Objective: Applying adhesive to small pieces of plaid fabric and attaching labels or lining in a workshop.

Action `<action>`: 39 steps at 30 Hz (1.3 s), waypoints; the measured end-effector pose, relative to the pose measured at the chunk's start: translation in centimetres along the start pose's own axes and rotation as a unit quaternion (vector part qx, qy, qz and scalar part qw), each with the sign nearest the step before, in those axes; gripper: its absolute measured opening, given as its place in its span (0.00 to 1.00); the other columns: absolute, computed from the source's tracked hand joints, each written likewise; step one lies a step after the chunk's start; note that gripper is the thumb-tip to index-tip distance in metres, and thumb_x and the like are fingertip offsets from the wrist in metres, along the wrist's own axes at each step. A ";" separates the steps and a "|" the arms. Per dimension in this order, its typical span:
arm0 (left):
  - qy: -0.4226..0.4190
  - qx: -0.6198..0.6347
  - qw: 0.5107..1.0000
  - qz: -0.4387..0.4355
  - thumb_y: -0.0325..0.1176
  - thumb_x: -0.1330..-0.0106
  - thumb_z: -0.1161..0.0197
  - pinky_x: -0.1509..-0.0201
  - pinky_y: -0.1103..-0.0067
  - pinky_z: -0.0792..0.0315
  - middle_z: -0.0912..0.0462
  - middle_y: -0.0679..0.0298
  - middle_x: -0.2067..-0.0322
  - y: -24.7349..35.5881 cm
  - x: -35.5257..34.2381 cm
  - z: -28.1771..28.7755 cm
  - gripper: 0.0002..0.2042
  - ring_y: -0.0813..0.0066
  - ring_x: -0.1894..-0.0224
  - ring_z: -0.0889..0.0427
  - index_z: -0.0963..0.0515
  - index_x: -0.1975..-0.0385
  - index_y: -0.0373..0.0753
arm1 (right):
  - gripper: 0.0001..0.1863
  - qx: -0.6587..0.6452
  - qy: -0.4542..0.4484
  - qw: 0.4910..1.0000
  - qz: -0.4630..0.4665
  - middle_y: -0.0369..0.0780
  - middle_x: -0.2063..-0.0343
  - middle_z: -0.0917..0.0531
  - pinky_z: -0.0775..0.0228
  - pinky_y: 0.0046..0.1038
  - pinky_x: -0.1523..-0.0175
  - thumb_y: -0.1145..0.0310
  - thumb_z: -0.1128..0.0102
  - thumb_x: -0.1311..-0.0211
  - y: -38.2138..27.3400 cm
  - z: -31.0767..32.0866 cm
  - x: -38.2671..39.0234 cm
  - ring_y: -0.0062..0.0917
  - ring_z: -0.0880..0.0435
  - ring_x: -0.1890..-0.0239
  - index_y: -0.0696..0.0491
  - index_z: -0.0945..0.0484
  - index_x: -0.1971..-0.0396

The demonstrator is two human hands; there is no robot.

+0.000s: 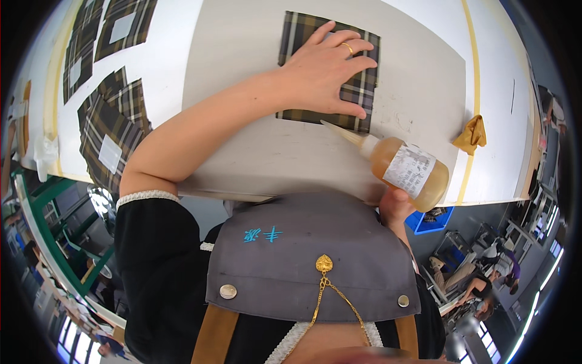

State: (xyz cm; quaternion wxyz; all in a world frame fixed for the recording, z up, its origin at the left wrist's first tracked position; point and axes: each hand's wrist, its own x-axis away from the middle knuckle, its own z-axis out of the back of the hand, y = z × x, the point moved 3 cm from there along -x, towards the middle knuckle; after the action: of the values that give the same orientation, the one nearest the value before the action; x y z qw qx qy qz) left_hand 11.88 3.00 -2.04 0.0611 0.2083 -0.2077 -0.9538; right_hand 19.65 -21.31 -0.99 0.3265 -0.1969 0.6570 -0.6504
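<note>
My left hand [321, 71] lies with fingers spread on a square of dark plaid fabric [360, 91], pressing it onto a grey board [418, 85]. A gold ring is on one of its fingers. My right hand [395, 205], partly hidden behind a squeeze bottle, grips that bottle [410, 171] near its base. The bottle is tilted, holds amber liquid and bears a worn white label. Its long pointed nozzle [347, 133] reaches to the near edge of the fabric, below my left thumb. Whether any liquid is coming out cannot be seen.
Overlapping plaid pieces [115, 130] with pale patches lie left of my forearm, and more plaid pieces [124, 30] lie farther back. A crumpled mustard cloth [471, 134] rests at right by a yellow tape strip [474, 54]. Below the table edge stands a blue crate [431, 221].
</note>
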 end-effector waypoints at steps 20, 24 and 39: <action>0.038 0.332 0.929 0.159 0.39 0.45 0.35 0.51 0.76 0.29 0.18 0.61 0.62 -3.5 -1.6 3.2 0.13 0.68 0.55 0.21 0.21 0.66 0.37 | 0.35 -0.503 -0.109 0.830 -0.214 0.42 0.42 0.34 0.32 0.37 0.43 0.46 0.50 0.39 -0.9 -4.1 -8.3 0.32 0.31 0.42 0.53 0.44 0.39; -0.024 0.254 0.946 0.198 0.36 0.46 0.34 0.54 0.76 0.30 0.19 0.62 0.65 -5.8 -1.2 4.5 0.10 0.68 0.57 0.22 0.21 0.68 0.38 | 0.34 -0.196 -0.031 0.977 -0.073 0.42 0.43 0.33 0.30 0.35 0.44 0.49 0.48 0.39 -0.8 -4.7 -9.3 0.31 0.30 0.43 0.54 0.44 0.40; -0.087 0.139 0.969 0.184 0.35 0.50 0.32 0.55 0.73 0.32 0.25 0.64 0.69 -6.9 -0.9 5.0 0.12 0.67 0.59 0.29 0.24 0.68 0.40 | 0.48 0.077 -0.113 0.987 0.087 0.46 0.51 0.29 0.33 0.32 0.47 0.59 0.21 0.67 -1.1 -7.5 -10.0 0.31 0.28 0.49 0.59 0.43 0.47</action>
State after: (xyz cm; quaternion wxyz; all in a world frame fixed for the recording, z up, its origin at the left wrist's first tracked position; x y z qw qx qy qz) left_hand 10.40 11.28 -0.50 0.1875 0.0889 -0.3772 -0.9026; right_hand 21.42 -9.09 1.41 0.4685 -0.1854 0.5783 -0.6416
